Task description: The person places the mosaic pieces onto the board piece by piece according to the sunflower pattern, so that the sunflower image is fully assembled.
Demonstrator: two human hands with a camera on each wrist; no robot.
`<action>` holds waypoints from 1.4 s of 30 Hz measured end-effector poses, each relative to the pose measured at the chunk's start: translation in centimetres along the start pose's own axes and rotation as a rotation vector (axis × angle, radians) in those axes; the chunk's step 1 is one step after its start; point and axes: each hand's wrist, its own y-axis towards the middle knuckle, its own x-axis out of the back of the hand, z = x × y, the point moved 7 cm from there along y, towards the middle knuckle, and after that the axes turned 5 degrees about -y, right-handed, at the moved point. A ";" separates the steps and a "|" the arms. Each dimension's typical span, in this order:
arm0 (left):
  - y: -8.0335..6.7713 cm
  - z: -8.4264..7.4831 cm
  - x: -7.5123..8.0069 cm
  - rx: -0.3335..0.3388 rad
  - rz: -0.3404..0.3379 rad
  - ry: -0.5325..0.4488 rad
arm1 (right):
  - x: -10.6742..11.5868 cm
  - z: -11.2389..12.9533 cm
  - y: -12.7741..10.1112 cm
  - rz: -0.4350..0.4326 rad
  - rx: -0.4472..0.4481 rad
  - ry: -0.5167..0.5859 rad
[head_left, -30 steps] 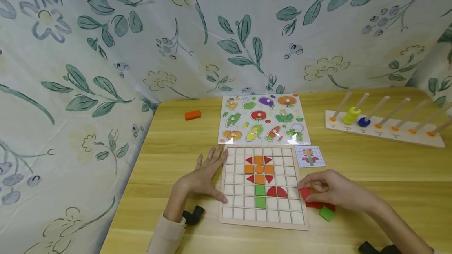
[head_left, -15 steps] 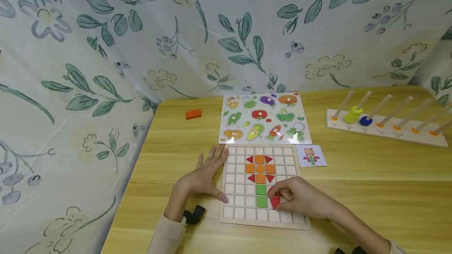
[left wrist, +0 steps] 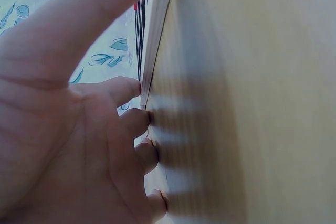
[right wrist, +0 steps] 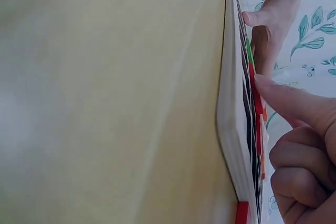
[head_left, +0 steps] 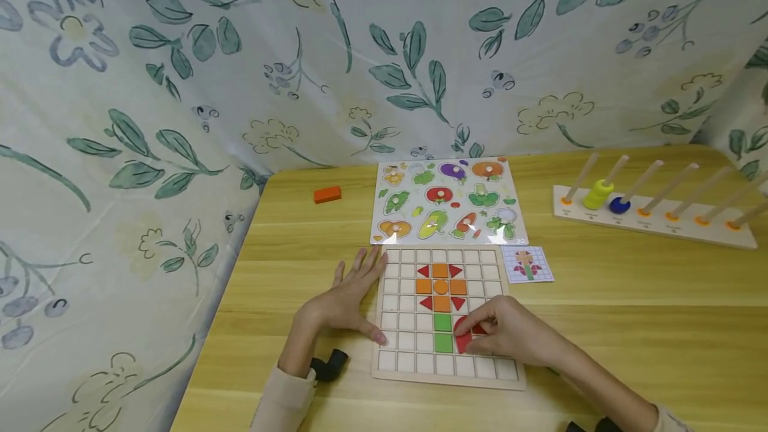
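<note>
I see the right hand (head_left: 510, 339) over the lower right part of the grid board (head_left: 390, 369), fingers curled, pinching a red piece (head_left: 463, 341) at the fingertips. The piece sits at the cell just right of the lower green square (head_left: 443, 343), directly below the red half-round (head_left: 478, 329) that peeks out above the knuckles. So the piece lies at the hand's own fingertips, toward the left of the palm, pointing at the green stem column. I can't tell its exact shape or long axis; the fingers cover most of it. I can't tell either whether it is seated flat in the cell or tilted on the divider.

In the right wrist view, one fingertip (right wrist: 262, 83) presses down on the red run along the board's top face (right wrist: 231, 129), the other fingers folded back, which fits a push-and-hold contact.

Left hand (head_left: 351, 299) is flat on the surface (head_left: 288, 252), fingers straight and spread, holding nothing. Its fingertips and thumb touch the board's left edge; the left wrist view shows the fingertips (left wrist: 137, 124) butted against that edge (left wrist: 157, 24). It is bracing the board only.

Nearer hand to the red piece is clearly the right; the left is well apart, across the stem column.

Above on the board: orange and red flower head (head_left: 441, 287). Pattern card (head_left: 527, 265) lies just beside the board's upper right corner.
</note>
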 end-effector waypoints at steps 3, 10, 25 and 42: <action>0.0 -0.2 0.0 -0.002 -0.001 -0.004 | 0.0 -0.1 0.0 -0.015 -0.011 0.012; 0.0 -0.2 -0.1 0.003 0.005 0.010 | -0.1 -0.3 0.1 -0.038 -0.023 0.005; 0.1 -0.2 -0.2 -0.001 0.007 0.005 | 2.0 -0.9 -1.9 -0.069 -0.101 0.011; -0.1 -0.2 0.0 -0.011 -0.001 -0.005 | 6.3 -6.9 -9.3 0.078 -0.096 -0.010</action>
